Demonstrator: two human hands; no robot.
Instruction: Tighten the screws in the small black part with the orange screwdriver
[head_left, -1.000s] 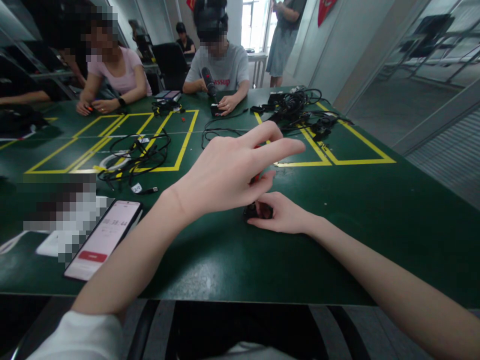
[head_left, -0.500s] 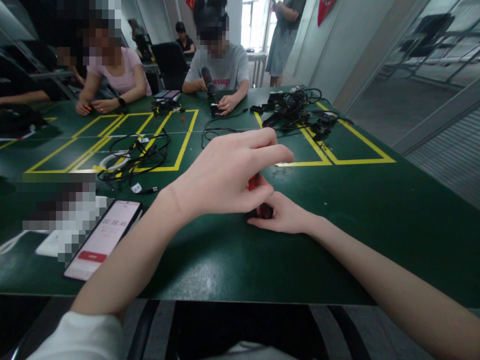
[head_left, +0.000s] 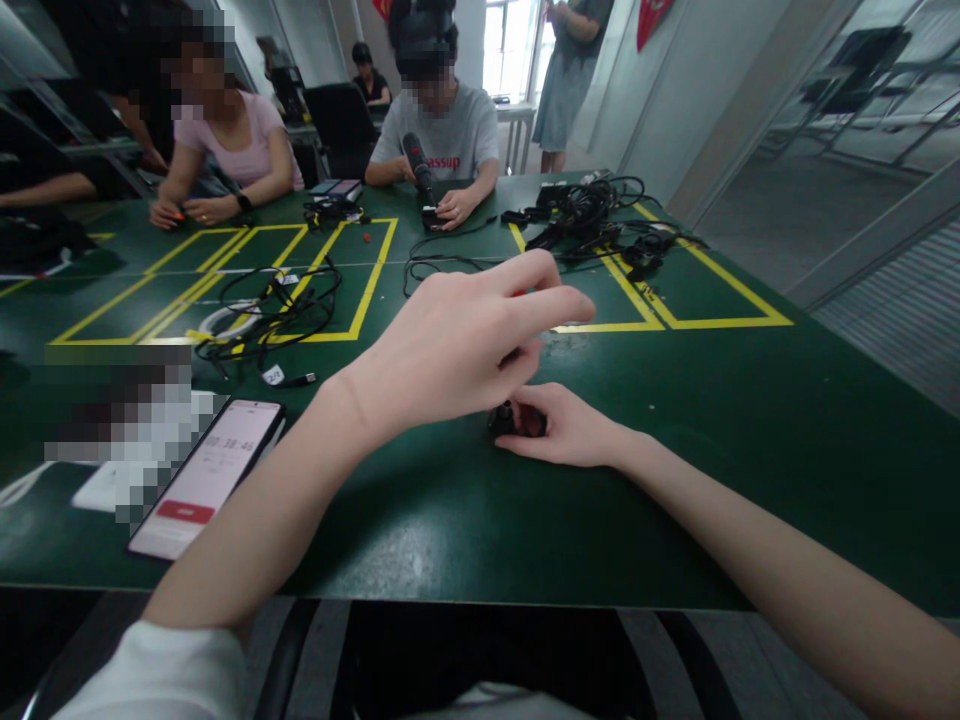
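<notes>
My left hand (head_left: 472,335) is raised over the green table (head_left: 697,480), its back to the camera. Its fingers curl down above a small black object (head_left: 500,419); whatever they pinch, if anything, is hidden behind them. Just below and to the right, my right hand (head_left: 551,425) rests on the table with thumb and fingers curved around that black object. Most of the object is covered by the two hands, so its shape is unclear.
A phone (head_left: 206,478) lies at the left, beside a blurred white item. Black cables (head_left: 289,310) and a larger cable heap (head_left: 592,215) lie among yellow tape outlines. Across the table, a person in grey (head_left: 446,130) holds a microphone-like tool (head_left: 417,162); another sits left.
My left hand's lower fingers have risen slightly from the black object. The red thing seen between its fingers earlier no longer shows. My right hand has stayed in place.
</notes>
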